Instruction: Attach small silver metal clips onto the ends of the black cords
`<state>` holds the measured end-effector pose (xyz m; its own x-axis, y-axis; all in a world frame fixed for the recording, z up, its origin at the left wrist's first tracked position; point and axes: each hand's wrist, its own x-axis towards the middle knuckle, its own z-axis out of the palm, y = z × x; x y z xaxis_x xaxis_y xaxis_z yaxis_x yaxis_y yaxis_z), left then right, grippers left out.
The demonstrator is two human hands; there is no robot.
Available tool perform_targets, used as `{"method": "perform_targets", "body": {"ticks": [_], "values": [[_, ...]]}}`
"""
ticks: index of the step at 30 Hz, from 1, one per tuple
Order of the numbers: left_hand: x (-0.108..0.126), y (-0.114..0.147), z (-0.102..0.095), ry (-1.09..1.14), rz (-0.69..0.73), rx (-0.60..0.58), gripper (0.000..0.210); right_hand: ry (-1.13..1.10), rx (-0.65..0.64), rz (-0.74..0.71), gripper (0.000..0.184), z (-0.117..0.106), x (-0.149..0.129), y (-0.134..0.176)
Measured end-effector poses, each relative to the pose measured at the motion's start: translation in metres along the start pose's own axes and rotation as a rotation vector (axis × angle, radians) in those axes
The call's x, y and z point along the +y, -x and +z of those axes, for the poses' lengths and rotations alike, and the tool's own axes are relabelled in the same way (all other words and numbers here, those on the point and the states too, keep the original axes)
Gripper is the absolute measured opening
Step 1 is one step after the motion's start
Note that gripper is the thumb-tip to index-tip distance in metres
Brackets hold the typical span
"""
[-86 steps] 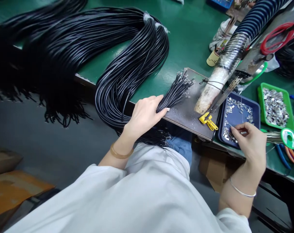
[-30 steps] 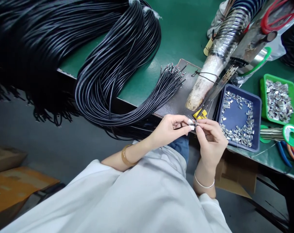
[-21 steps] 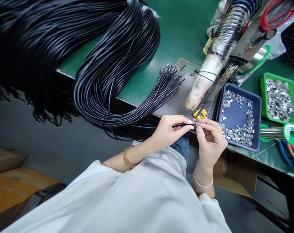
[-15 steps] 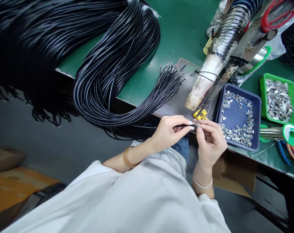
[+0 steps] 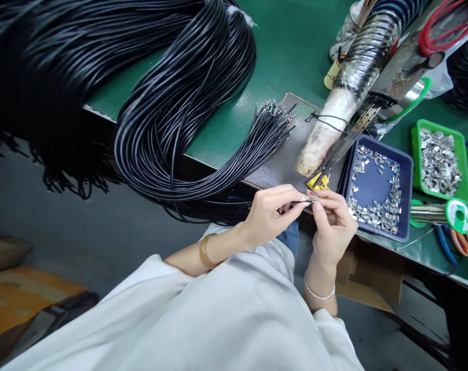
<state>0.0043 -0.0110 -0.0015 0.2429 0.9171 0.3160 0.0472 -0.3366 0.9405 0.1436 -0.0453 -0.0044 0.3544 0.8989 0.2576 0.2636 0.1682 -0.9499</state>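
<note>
My left hand (image 5: 274,212) pinches a thin black cable (image 5: 304,201) between thumb and fingers, close to its end. At that end, the thumb and forefinger of my right hand (image 5: 332,221) are closed together, meeting the left fingertips. Whatever small part sits in the right fingertips is too small to make out. Both hands are above the table's front edge, just before a yellow piece (image 5: 318,181) under a soldering iron (image 5: 344,141). To their left lies a thick bundle of black cables (image 5: 234,167), its stripped ends showing coloured wires.
A blue tray (image 5: 406,206) and a green tray (image 5: 415,149) hold small metal connector shells. A solder spool (image 5: 458,215) and orange-and-blue-handled pliers (image 5: 465,239) lie at right. A wrapped extraction hose (image 5: 344,98) slants down over a dark board (image 5: 267,172).
The view has shifted slightly, so the trays sit a little further left. My hands stay together at the cable's end, with the right fingers slightly closer in.
</note>
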Motion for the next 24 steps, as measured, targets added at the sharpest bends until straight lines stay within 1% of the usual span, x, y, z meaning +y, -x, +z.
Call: {"method": "perform_targets", "body": {"ticks": [1,2,4,6,7,8,9,12,14,15,16,17,19,21,22,24], "values": [[0.001,0.001,0.001,0.0,-0.002,-0.003,0.011,-0.02,-0.003,0.0,0.005,0.001,0.0,0.001],[0.002,0.001,0.001,0.032,-0.044,-0.014,0.011,-0.016,0.006,-0.022,0.004,0.002,0.0,0.001],[0.004,0.001,0.0,0.193,-0.223,-0.076,0.012,0.09,0.06,-0.137,0.003,0.005,0.0,0.004],[0.005,-0.002,-0.003,0.413,-0.438,-0.172,0.016,0.252,0.116,-0.285,0.01,0.008,0.0,0.007],[0.004,-0.003,-0.005,0.507,-0.523,-0.212,0.018,0.314,0.125,-0.334,0.012,0.009,0.0,0.008],[0.003,-0.005,-0.006,0.578,-0.584,-0.238,0.02,0.347,0.118,-0.352,0.013,0.009,0.0,0.008],[0.002,-0.007,-0.008,0.625,-0.621,-0.246,0.022,0.348,0.104,-0.337,0.012,0.009,0.0,0.008],[-0.002,-0.011,-0.01,0.667,-0.631,-0.216,0.024,0.232,0.096,-0.22,0.009,0.006,-0.002,0.006],[-0.003,-0.013,-0.009,0.655,-0.612,-0.181,0.024,0.168,0.128,-0.189,0.008,0.002,-0.004,0.004],[-0.003,-0.014,-0.008,0.651,-0.606,-0.16,0.024,0.178,0.145,-0.206,0.006,0.0,-0.006,0.004],[-0.003,-0.015,-0.007,0.651,-0.604,-0.142,0.023,0.215,0.155,-0.246,0.005,-0.002,-0.007,0.003],[-0.003,-0.016,-0.006,0.656,-0.606,-0.127,0.023,0.27,0.158,-0.302,0.006,-0.004,-0.008,0.004],[-0.002,-0.017,-0.005,0.678,-0.605,-0.105,0.023,0.369,0.149,-0.438,0.016,-0.005,-0.009,0.005],[-0.001,-0.018,-0.003,0.688,-0.595,-0.087,0.022,0.407,0.116,-0.545,0.023,-0.005,-0.008,0.005],[-0.001,-0.018,-0.003,0.686,-0.586,-0.08,0.022,0.407,0.098,-0.568,0.024,-0.005,-0.007,0.005],[-0.001,-0.02,-0.002,0.675,-0.568,-0.065,0.021,0.378,0.08,-0.545,0.021,-0.003,-0.005,0.004]]}}
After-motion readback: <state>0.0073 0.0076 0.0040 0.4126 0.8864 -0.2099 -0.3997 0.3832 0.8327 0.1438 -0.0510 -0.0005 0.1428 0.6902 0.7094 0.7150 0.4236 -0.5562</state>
